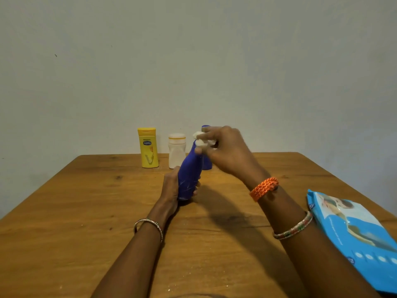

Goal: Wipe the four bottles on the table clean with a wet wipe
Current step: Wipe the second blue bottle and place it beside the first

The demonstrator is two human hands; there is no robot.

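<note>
the left hand (171, 188) grips the light, stiff, likely slippery blue bottle (190, 177) low on its body while the right hand (225, 151) pinches the soft wet wipe (202, 140) at its top.

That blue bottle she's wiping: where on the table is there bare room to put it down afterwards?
Bare wood lies left of the left hand, in front of the yellow bottle, and between her forearms. It is crowded at the far edge, where the white bottle and second blue bottle stand, and at the right, where the wipes pack lies.
</note>
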